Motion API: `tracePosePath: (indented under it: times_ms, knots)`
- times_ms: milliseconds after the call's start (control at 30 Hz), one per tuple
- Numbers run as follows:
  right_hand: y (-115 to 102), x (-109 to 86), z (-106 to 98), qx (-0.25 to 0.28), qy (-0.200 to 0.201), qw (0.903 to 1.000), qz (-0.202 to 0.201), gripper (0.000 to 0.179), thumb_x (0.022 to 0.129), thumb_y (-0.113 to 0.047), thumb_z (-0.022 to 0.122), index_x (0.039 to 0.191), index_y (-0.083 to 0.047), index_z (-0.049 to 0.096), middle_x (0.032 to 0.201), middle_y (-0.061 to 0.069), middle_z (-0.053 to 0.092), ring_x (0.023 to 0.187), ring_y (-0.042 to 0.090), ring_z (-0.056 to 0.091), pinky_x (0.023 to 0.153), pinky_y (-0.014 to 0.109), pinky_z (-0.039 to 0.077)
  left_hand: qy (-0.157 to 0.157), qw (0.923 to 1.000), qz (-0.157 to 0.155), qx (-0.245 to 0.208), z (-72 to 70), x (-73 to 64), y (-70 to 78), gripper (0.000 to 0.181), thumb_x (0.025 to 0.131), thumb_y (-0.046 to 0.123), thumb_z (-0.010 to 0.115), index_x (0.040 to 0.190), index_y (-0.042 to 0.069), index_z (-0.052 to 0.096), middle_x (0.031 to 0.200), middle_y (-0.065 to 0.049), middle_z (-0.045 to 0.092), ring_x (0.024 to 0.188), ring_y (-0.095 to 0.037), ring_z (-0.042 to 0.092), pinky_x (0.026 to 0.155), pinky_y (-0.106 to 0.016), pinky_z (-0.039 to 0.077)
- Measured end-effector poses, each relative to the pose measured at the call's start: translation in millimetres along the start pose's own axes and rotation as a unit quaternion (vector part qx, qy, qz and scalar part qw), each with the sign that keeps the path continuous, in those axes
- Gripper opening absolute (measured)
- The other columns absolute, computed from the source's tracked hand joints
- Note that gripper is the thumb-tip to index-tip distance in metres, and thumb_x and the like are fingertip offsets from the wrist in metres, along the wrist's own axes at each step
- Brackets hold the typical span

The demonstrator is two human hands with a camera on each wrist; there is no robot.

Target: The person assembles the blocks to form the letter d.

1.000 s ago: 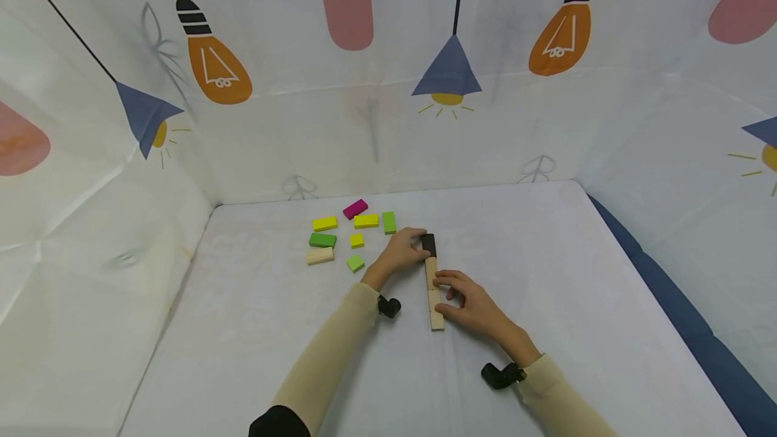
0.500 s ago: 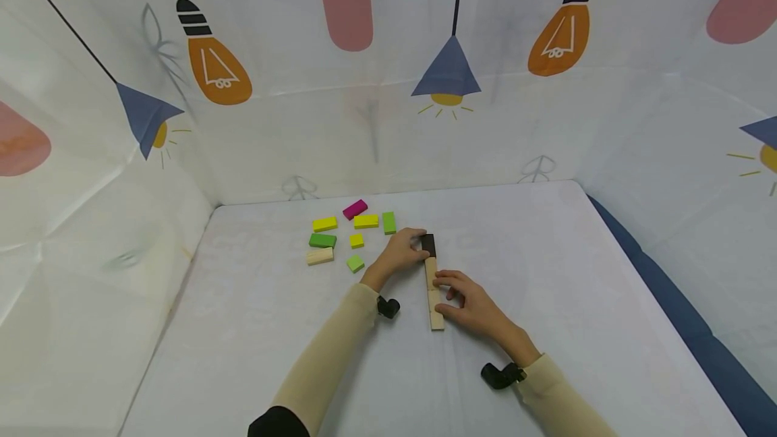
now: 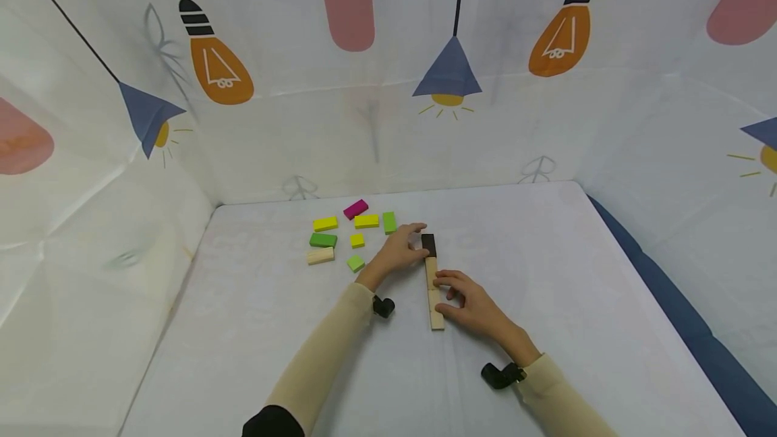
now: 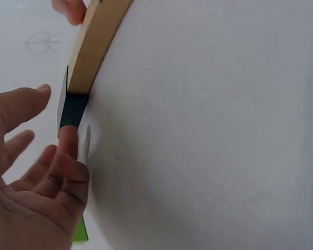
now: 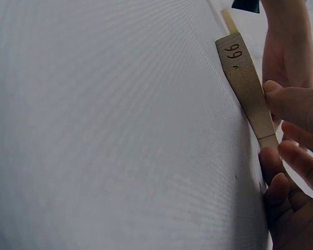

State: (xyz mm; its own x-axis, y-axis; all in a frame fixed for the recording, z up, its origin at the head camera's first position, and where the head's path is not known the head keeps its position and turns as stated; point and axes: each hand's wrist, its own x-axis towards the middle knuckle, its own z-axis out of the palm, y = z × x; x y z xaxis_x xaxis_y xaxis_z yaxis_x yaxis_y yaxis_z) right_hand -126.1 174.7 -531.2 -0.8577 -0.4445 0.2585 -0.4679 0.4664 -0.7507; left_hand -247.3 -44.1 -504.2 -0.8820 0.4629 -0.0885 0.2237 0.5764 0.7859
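A black block (image 3: 428, 245) and two plain wooden blocks (image 3: 432, 274) (image 3: 436, 310) lie end to end in a straight row. My left hand (image 3: 398, 249) is beside the black block. In the left wrist view one of its fingers touches the black block's (image 4: 73, 110) end, and the thumb is apart from it. Along the right side of the wooden blocks, my right hand (image 3: 476, 303) touches with thumb and fingertips. The right wrist view shows the wooden row (image 5: 250, 99) with dark printed marks on its near end.
Loose coloured blocks lie left of the row: magenta (image 3: 355, 209), yellow (image 3: 325, 224) and green (image 3: 323, 240) among them, plus a wooden block (image 3: 320, 256). They rest on a white-covered table (image 3: 522, 235). A printed cloth (image 3: 388, 120) hangs behind.
My left hand's fingers have lifted and spread slightly away from the black block, and its wrist has shifted a little left. The right hand and the row have stayed put.
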Motion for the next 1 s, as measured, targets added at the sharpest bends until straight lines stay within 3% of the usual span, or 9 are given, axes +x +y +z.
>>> tracePosePath:
  times_ms: [167, 400, 633, 833, 1000]
  knots:
    - [-0.1, -0.2, -0.9, 0.007, -0.003, 1.0000, 0.005, 0.047, 0.086, -0.010, 0.083, 0.129, -0.001, 0.067, 0.141, 0.018, 0.060, 0.090, 0.019, 0.062, 0.071, 0.024, 0.050, 0.035, 0.9991, 0.019, 0.013, -13.9, 0.1, -5.1, 0.061, 0.097, 0.024, 0.073, 0.152, 0.016, 0.049, 0.149, -0.009, 0.054, 0.092, -0.019, 0.059, 0.081, -0.029, 0.054]
    - [0.6, -0.9, -1.1, 0.011, -0.005, 0.9999, 0.010, 0.047, 0.086, -0.011, 0.083, 0.130, -0.001, 0.067, 0.142, 0.017, 0.059, 0.090, 0.019, 0.062, 0.071, 0.024, 0.050, 0.070, 0.9961, 0.039, 0.037, -37.3, 3.3, -14.4, 0.062, 0.095, 0.026, 0.075, 0.151, 0.014, 0.051, 0.148, -0.012, 0.054, 0.113, -0.026, 0.059, 0.098, -0.040, 0.054]
    - [3.0, -1.3, 1.0, -0.005, 0.002, 1.0000, -0.005, 0.047, 0.086, -0.013, 0.083, 0.129, -0.002, 0.067, 0.140, 0.016, 0.061, 0.089, 0.017, 0.061, 0.070, 0.023, 0.050, 0.100, 0.9902, 0.054, 0.081, -49.9, 9.9, -30.3, 0.063, 0.091, 0.028, 0.078, 0.148, 0.011, 0.055, 0.145, -0.012, 0.057, 0.124, -0.032, 0.058, 0.107, -0.046, 0.050]
    - [2.6, -1.3, 1.6, -0.005, 0.006, 0.9999, -0.012, 0.047, 0.085, -0.012, 0.084, 0.128, -0.002, 0.067, 0.139, 0.016, 0.061, 0.088, 0.018, 0.061, 0.069, 0.023, 0.050, 0.112, 0.9868, 0.032, 0.113, -54.1, 13.4, -43.0, 0.065, 0.090, 0.035, 0.077, 0.147, 0.013, 0.056, 0.146, -0.011, 0.059, 0.135, -0.034, 0.050, 0.113, -0.058, 0.039]
    - [1.5, -0.7, 1.1, -0.005, 0.008, 0.9999, -0.014, 0.047, 0.085, -0.011, 0.084, 0.128, -0.001, 0.067, 0.139, 0.017, 0.061, 0.087, 0.019, 0.061, 0.069, 0.023, 0.050, 0.107, 0.9914, 0.011, 0.076, -54.8, 14.1, -47.8, 0.066, 0.090, 0.034, 0.076, 0.148, 0.012, 0.054, 0.147, -0.011, 0.057, 0.137, -0.036, 0.047, 0.115, -0.063, 0.032]
